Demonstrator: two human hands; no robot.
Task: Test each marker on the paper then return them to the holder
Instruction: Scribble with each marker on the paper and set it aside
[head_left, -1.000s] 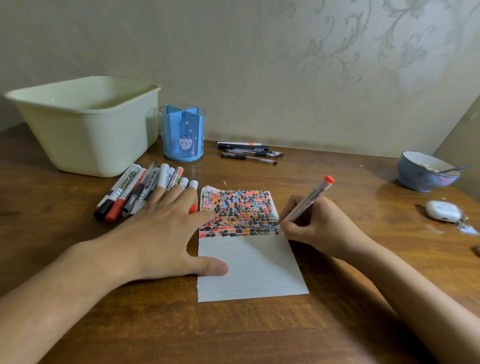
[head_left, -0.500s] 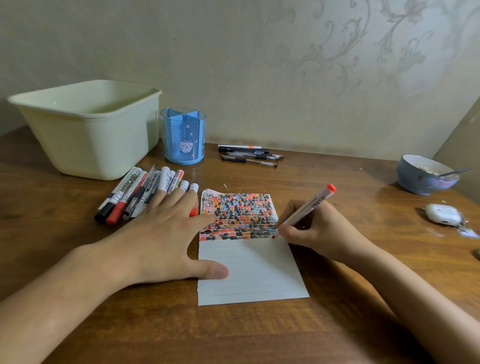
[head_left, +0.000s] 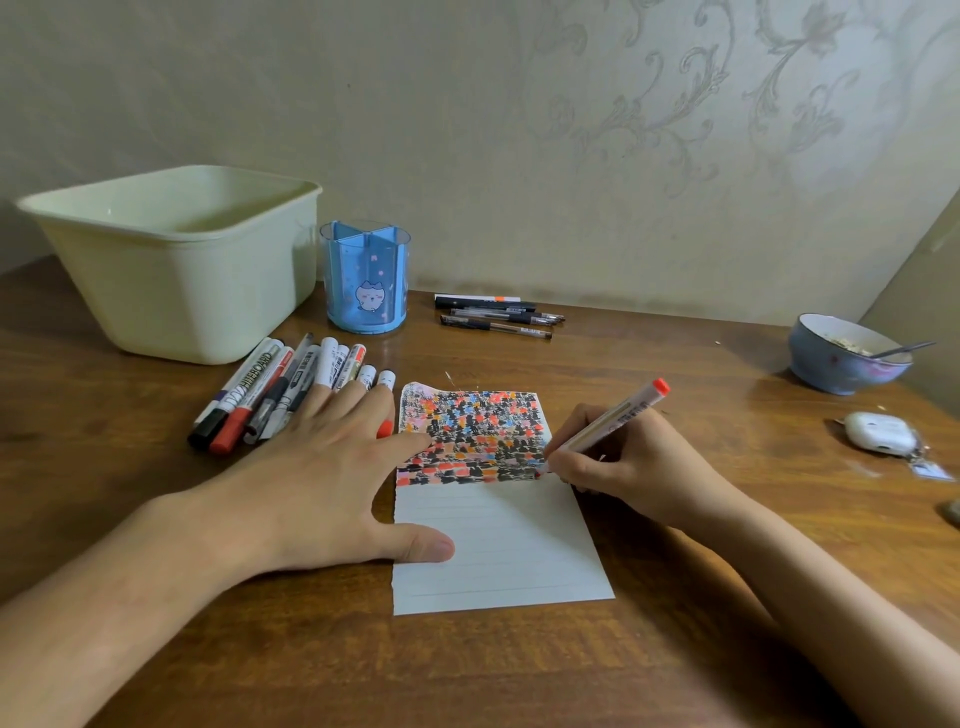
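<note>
Rightward, fingers pinch the red marker (head_left: 605, 429) at the paper (head_left: 498, 551) edge — left hand (head_left: 332, 467) spread flat.

The left hand (head_left: 322, 467) lies flat, fingers spread and straight, thumb stretched out toward the right. The right hand (head_left: 623, 462) curls in a writing grip, pinching a marker (head_left: 608, 426), both forearms stretching back toward the desk's near edge.
</note>
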